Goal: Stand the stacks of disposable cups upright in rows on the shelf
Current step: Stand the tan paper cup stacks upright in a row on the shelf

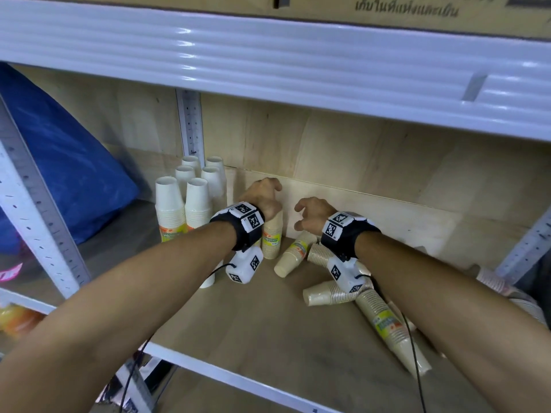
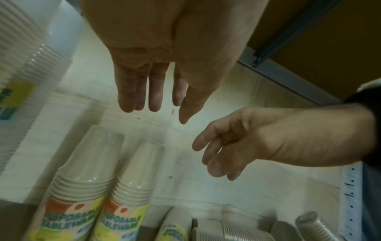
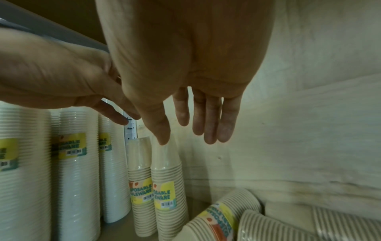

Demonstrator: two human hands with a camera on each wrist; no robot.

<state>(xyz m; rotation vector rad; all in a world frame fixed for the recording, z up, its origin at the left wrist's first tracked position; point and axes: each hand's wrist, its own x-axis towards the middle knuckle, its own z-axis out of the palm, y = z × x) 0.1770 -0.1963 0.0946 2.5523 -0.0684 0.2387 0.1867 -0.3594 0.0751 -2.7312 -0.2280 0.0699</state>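
Two beige cup stacks [image 1: 272, 237] with yellow labels stand upright side by side near the back wall, plainly seen as a pair [image 3: 167, 187] in the right wrist view. My left hand [image 1: 265, 193] hovers just above them, fingers [image 2: 153, 97] straight, holding nothing. My right hand [image 1: 308, 214] hangs a little to the right, fingers [image 3: 208, 124] loose and empty. Several tall white stacks [image 1: 185, 198] stand in rows at the back left. Three beige stacks lie on their sides: one [image 1: 293, 257] next to the upright pair, one [image 1: 328, 293] under my right wrist, one [image 1: 390, 332] toward the front.
The wooden shelf board [image 1: 253, 338] has a white front rail. A white beam [image 1: 268, 61] of the shelf above hangs low overhead. A blue bag [image 1: 59, 162] fills the bay to the left. More ribbed cup stacks [image 1: 495, 283] lie by the right post [image 1: 524, 248].
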